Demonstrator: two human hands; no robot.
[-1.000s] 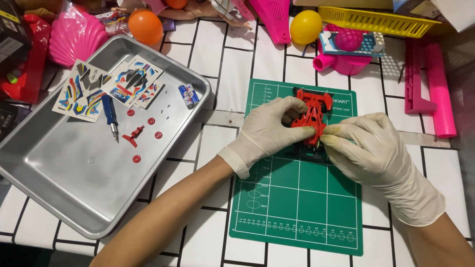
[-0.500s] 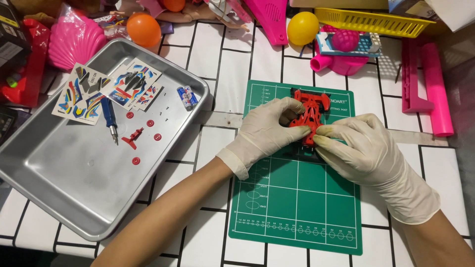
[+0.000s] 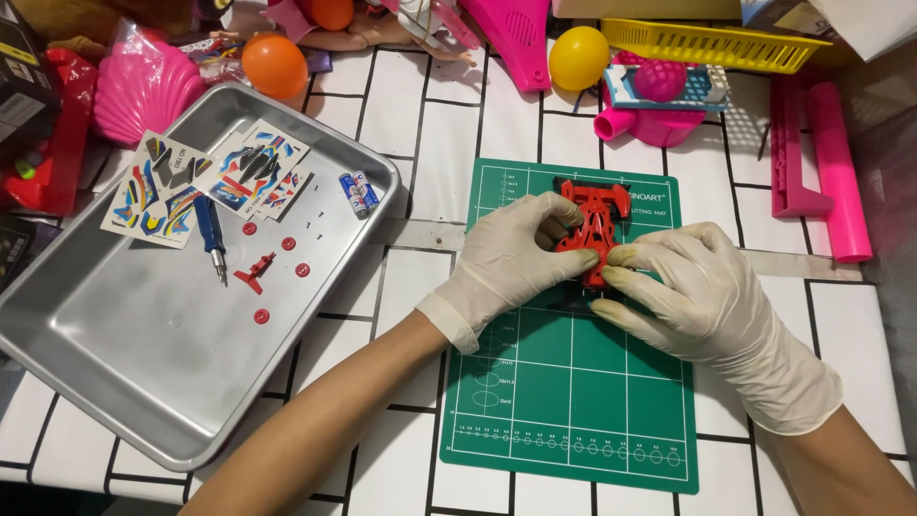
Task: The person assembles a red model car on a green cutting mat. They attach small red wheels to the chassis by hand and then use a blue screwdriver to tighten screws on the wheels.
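Two gloved hands pinch a red toy car body (image 3: 592, 229) over the upper part of a green cutting mat (image 3: 573, 392), the left hand (image 3: 511, 260) closed on its side and the right hand (image 3: 693, 296) gripping its near end, seemingly so the openwork plastic shell stays steady above the flat gridded surface. Loose small red parts (image 3: 277, 272), a blue screwdriver (image 3: 212, 231), glossy sticker sheets (image 3: 205, 177) and two batteries (image 3: 359, 193) lie corralled in a dull metal tray (image 3: 124, 373), likely to stop them rolling across the tiled tabletop
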